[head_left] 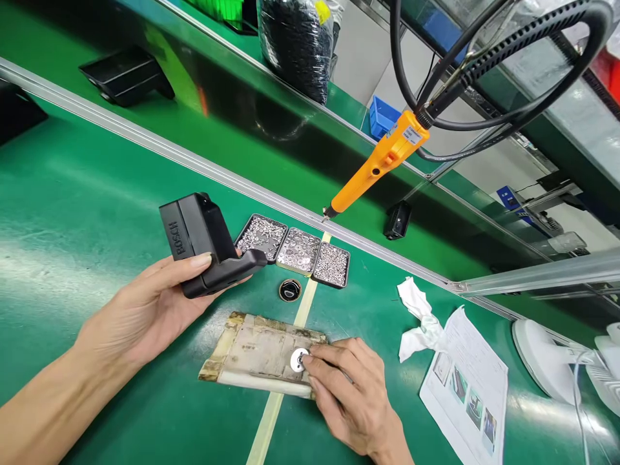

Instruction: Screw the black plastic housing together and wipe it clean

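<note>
My left hand [145, 310] holds a black plastic housing [203, 242] marked BOSCH, lifted a little above the green bench. My right hand [346, 394] rests on a worn taped pad [256, 352], and its fingertips pinch a small round silver disc [298, 359] lying on that pad. Just beyond the pad a small black round part with a brass rim [290, 290] sits on a pale tape line.
Three small trays of silver screws [295, 250] stand behind the pad. An orange electric screwdriver [380, 165] hangs from black cables above them. A crumpled white cloth [419, 320] and a printed sheet [467, 384] lie at the right, with a white lamp base [547, 355] beyond.
</note>
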`<action>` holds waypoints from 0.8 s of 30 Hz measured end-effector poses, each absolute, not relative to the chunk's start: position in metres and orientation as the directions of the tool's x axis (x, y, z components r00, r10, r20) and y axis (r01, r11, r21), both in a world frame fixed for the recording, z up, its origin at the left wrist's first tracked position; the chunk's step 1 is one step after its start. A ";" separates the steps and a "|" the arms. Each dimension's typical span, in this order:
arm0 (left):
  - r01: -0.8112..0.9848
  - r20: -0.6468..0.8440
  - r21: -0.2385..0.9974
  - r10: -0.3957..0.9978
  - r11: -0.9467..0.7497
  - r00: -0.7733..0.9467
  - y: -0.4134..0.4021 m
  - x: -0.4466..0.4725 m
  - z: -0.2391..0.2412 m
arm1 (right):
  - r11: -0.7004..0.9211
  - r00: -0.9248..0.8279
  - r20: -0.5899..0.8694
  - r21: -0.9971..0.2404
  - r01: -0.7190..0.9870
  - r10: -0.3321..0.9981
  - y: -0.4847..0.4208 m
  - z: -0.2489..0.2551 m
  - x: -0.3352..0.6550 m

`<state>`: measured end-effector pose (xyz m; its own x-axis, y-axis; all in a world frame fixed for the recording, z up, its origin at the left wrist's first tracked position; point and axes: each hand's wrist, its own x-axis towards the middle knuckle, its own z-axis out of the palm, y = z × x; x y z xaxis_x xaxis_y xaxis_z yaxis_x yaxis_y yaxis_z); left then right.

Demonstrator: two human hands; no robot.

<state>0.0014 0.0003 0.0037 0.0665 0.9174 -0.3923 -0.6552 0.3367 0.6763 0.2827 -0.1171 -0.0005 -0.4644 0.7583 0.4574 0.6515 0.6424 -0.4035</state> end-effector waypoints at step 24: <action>-0.689 -0.339 0.608 0.913 0.395 0.226 -0.013 0.011 0.020 | 0.662 -0.325 0.739 -0.211 0.719 0.590 -0.097 0.018 0.259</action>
<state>0.0109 -0.0130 0.0200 0.2258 0.9135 -0.3386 -0.6887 0.3955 0.6077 0.2592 -0.0972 0.0177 -0.3254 0.5897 0.7392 0.7194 0.6617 -0.2111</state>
